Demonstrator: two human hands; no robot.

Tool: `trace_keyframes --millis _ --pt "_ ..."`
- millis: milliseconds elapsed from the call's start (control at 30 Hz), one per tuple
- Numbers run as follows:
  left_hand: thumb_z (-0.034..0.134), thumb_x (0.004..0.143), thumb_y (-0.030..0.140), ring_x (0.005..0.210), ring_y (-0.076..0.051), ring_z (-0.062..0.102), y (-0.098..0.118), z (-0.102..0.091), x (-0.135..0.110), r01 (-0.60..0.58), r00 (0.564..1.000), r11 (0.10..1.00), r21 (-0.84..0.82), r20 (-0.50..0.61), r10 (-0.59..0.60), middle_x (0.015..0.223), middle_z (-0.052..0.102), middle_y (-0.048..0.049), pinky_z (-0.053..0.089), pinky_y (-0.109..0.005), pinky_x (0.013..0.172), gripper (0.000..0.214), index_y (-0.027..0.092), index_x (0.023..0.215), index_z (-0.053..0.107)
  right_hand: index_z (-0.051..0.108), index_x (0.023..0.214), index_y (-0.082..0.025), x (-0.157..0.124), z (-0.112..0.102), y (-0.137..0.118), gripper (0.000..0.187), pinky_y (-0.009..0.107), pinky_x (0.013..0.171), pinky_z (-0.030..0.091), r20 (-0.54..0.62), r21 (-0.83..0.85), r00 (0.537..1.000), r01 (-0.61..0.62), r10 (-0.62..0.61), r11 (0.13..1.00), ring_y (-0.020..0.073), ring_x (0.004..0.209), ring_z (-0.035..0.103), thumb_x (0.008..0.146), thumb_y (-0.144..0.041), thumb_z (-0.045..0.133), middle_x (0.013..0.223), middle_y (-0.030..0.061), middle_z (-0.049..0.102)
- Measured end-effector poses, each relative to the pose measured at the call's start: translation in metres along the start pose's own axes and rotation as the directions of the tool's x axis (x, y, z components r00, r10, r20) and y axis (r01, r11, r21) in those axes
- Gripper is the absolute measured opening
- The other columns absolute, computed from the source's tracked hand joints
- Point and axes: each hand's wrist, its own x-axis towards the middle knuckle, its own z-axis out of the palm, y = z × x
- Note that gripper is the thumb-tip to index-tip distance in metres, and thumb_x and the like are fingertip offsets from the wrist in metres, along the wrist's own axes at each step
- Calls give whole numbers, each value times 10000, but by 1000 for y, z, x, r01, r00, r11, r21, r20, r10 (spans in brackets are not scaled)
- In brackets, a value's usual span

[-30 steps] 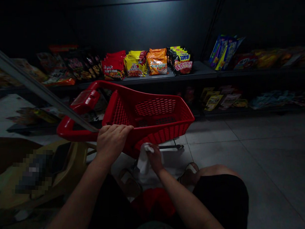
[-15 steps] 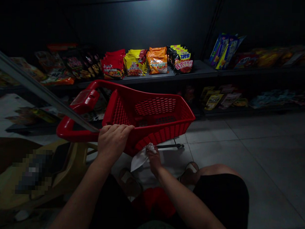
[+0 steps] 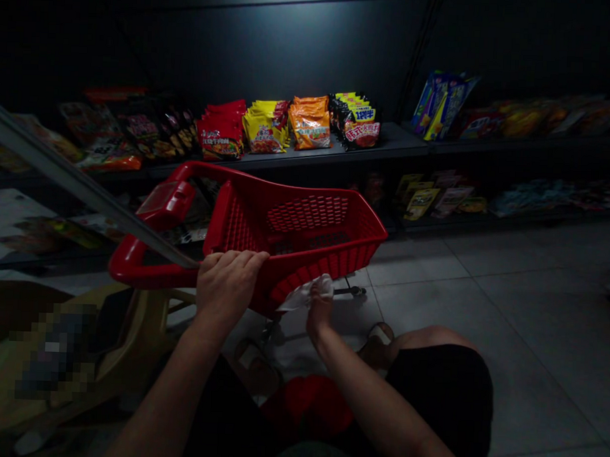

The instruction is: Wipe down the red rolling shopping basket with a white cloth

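Note:
A red plastic shopping cart (image 3: 306, 188) stands in front of me, its handle toward the left. My left hand (image 3: 228, 279) is closed over the near rim of the basket, close to the handle end. Lower and to the right, my right hand (image 3: 320, 306) grips a crumpled white cloth (image 3: 302, 295) against the outer side of the basket. Part of the cloth hangs out to the left of my fingers. Some of the right fingers are hidden by the cloth.
Behind the cart runs a dark shelf (image 3: 307, 160) with red, yellow, orange and black noodle packets (image 3: 311, 125). A yellowish chair (image 3: 141, 329) with dark items on it stands at left. A grey metal pole (image 3: 86, 181) slants across the left side. Tiled floor (image 3: 532, 316) lies at right.
My right hand has moved right and slightly up along the cart's outer side, taking the cloth along. My left hand stays on the rim.

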Motion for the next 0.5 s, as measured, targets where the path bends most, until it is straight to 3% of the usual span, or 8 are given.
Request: trace_keyframes --millis 100,167,233,267,300,367,433,500 --pt "453 992 207 979 -256 607 -1 -3 0 -10 1000 1000 -2 -9 10 1111 742 -31 340 -442 898 336 271 1281 614 607 1142 -215 -38 18 -6 451 289 816 529 99 -43 988 -119 123 992 157 874 661 712 -321 697 1008 17 713" --pt "452 996 212 976 -255 615 -1 -6 -1 -25 1000 999 29 -13 25 1113 747 -25 344 -440 903 324 270 1268 618 645 1124 -212 -55 25 -28 404 327 842 540 201 -77 968 -137 150 988 182 889 669 740 -318 710 998 23 723" --pt "452 997 215 975 -254 623 0 -10 -3 -37 999 998 57 -22 38 1119 751 -20 347 -440 913 315 275 1256 622 698 1080 -232 -65 30 -61 321 361 898 537 333 -119 943 25 17 993 206 958 669 770 -313 730 1030 29 721" --pt "456 997 219 976 -255 628 1 -12 -3 -42 999 997 62 -26 44 1120 752 -21 351 -440 914 308 274 1249 624 725 1058 -251 -68 33 -80 269 372 951 520 419 -138 901 182 -109 973 214 1022 658 794 -302 728 1083 32 711" --pt "463 995 225 977 -255 633 2 -15 -4 -50 998 997 59 -28 51 1118 754 -24 357 -438 909 298 267 1240 627 740 1072 -281 -68 36 -98 256 383 1010 492 503 -143 829 357 -243 923 221 1100 636 816 -287 726 1171 33 687" --pt "481 989 229 976 -257 641 3 -18 -5 -64 997 997 42 -29 65 1106 758 -34 372 -431 889 273 244 1213 637 738 1151 -348 -62 43 -128 308 401 1105 421 653 -143 625 657 -428 740 233 1242 570 858 -258 709 1321 22 630" --pt "493 982 220 972 -254 649 2 -19 -7 -76 996 997 26 -38 77 1095 761 -33 378 -427 878 259 235 1191 645 713 1214 -396 -48 47 -148 366 426 1169 345 793 -142 410 844 -451 518 242 1317 517 889 -231 687 1379 5 611" --pt "499 978 203 976 -247 658 -1 -19 -10 -86 995 996 22 -57 87 1109 763 -21 375 -426 883 267 250 1196 646 693 1255 -393 -26 47 -158 382 438 1178 327 898 -147 265 933 -352 327 246 1327 507 914 -222 660 1393 10 615"
